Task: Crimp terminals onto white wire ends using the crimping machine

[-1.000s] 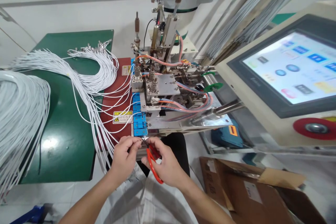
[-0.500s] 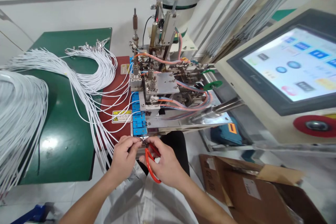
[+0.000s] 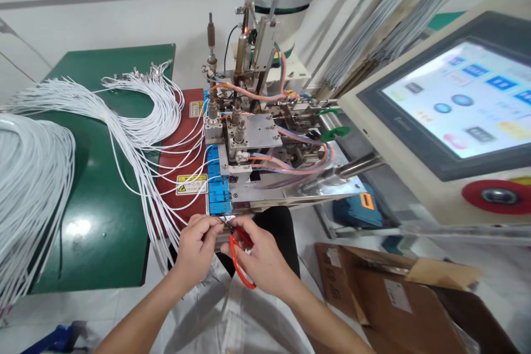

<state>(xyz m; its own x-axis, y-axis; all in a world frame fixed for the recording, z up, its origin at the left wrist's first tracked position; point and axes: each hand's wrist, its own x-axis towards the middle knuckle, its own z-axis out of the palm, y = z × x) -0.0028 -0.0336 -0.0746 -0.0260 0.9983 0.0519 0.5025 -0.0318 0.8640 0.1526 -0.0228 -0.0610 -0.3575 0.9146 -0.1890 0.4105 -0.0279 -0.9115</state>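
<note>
My right hand (image 3: 263, 260) is closed around a pair of red-handled scissors (image 3: 240, 271), whose dark tips point up and left. Fingertips of my left hand (image 3: 197, 246) are pinched together right at those tips; whatever sits between them is too small to make out. Both hands are just below the row of blue fixture blocks (image 3: 219, 208) on the machine's front edge. White cables (image 3: 153, 199) run down past the left side of my left hand, and some of their ends go into the blue blocks.
On the left, a green table (image 3: 103, 254) carries thick bundles of white cable (image 3: 33, 177). The metal machine (image 3: 261, 133) stands ahead, with a warning label (image 3: 191, 184) beside it. A touchscreen panel (image 3: 464, 99) juts in from the right above an open cardboard box (image 3: 398, 298).
The view has shifted very slightly. Both hands keep the same pose at the same place, with the scissors still in my right hand.
</note>
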